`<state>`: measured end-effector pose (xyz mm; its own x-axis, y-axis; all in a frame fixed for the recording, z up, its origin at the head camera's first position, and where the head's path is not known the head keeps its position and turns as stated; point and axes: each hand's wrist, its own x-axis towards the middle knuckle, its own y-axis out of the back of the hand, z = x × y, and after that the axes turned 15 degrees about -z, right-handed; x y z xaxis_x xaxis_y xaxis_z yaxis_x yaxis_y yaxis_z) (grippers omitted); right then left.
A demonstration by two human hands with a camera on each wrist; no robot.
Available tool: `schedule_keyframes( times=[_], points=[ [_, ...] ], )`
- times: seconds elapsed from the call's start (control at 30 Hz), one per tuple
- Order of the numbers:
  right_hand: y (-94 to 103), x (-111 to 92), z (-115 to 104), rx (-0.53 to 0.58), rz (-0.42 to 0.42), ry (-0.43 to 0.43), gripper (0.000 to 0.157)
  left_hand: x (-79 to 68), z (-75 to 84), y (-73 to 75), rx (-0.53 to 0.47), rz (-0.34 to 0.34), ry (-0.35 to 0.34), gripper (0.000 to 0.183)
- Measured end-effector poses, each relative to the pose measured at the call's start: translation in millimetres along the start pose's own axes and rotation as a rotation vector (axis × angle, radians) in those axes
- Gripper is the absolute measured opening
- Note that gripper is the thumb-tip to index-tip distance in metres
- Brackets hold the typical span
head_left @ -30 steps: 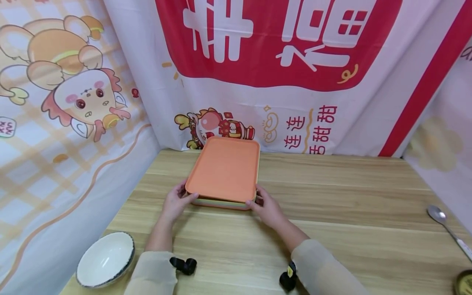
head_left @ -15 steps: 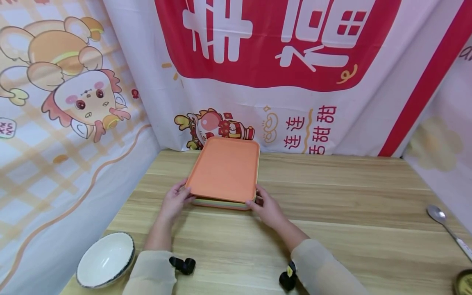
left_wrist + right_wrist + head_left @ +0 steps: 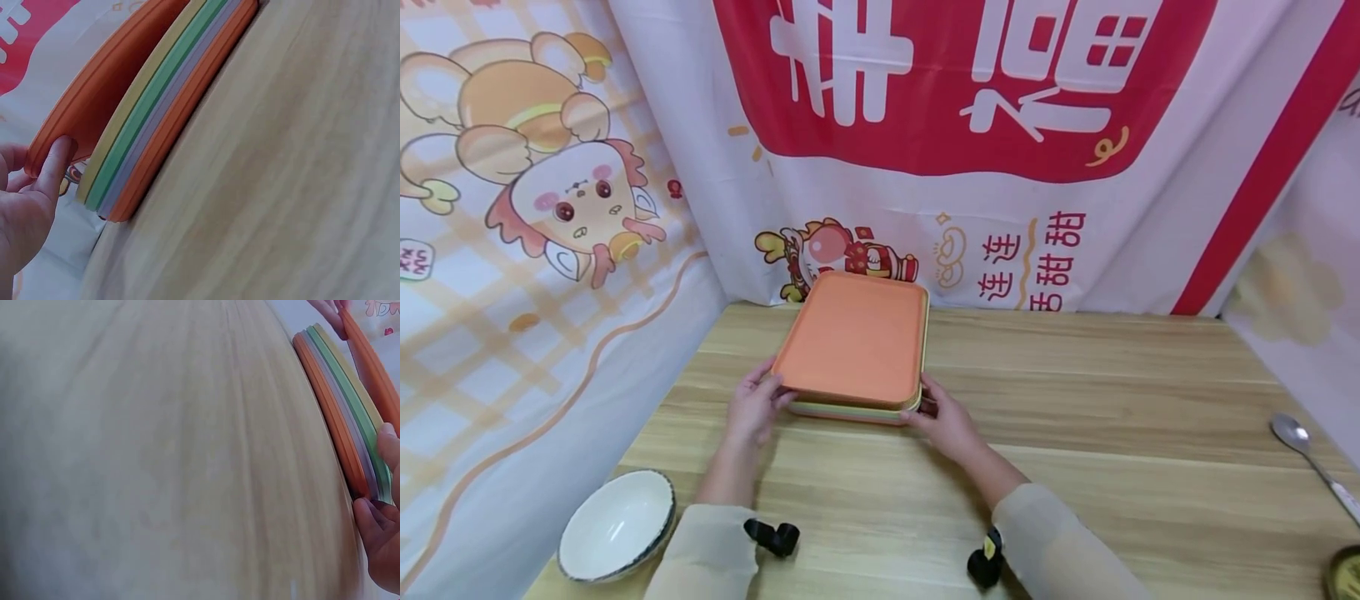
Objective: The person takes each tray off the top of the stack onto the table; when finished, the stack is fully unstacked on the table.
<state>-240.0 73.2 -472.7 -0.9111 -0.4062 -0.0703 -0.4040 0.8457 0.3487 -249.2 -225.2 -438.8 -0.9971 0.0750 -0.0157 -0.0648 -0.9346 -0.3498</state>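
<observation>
A stack of trays with rounded corners stands at the table's back, left of centre in the head view. My left hand [image 3: 751, 408] pinches the near left corner of the top orange tray [image 3: 853, 342], which is tilted up with a gap beneath that corner. Below it, in the left wrist view, lie a yellow tray [image 3: 125, 119], a green tray, a purple tray and another orange tray [image 3: 165, 144]. My right hand [image 3: 946, 421] grips the stack's near right corner, its thumb at the upper trays' rim and its fingers low at the bottom tray, as the right wrist view shows.
A white bowl [image 3: 617, 527] with a dark rim sits at the table's left edge. To the far right lies a metal spoon [image 3: 1292, 435], with part of a round dish [image 3: 1343, 575] at the lower right corner. Printed cloth [image 3: 880, 192] hangs close behind the trays.
The left hand has shifted its hold on the top orange tray and raised its near left corner, widening the gap over the yellow tray. The right hand has stayed at its corner.
</observation>
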Motion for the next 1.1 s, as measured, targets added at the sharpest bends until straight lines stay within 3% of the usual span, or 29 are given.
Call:
schedule_keyframes(
  times=[0.13,0.33,0.53,0.67,0.9,0.97,1.1],
  points=[
    [0.2,1.5,1.9,-0.022,0.004,0.016,0.080,-3.1,16.8,0.1,-0.018,0.017,-0.007,0.053],
    [-0.3,1.7,2.0,-0.014,0.010,0.037,0.080,-12.4,55.8,3.0,-0.012,-0.006,-0.017,0.053],
    [-0.5,1.2,1.7,-0.028,0.007,0.031,0.081,-23.3,91.1,13.5,-0.017,-0.058,-0.105,0.056],
    [-0.4,2.2,3.3,-0.043,0.011,0.021,0.081,-30.5,110.7,26.0,-0.031,-0.071,-0.123,0.058],
    [0.2,3.0,5.2,-0.053,0.020,0.022,0.081,-38.9,136.9,56.5,0.045,-0.061,-0.085,0.067],
    [0.1,2.9,5.6,-0.058,0.020,0.022,0.080,-40.5,140.8,66.4,0.046,-0.035,-0.067,0.064],
    [-0.7,2.8,5.7,-0.063,0.017,0.017,0.080,-44.4,147.1,84.0,0.051,0.016,-0.025,0.041]
  ],
)
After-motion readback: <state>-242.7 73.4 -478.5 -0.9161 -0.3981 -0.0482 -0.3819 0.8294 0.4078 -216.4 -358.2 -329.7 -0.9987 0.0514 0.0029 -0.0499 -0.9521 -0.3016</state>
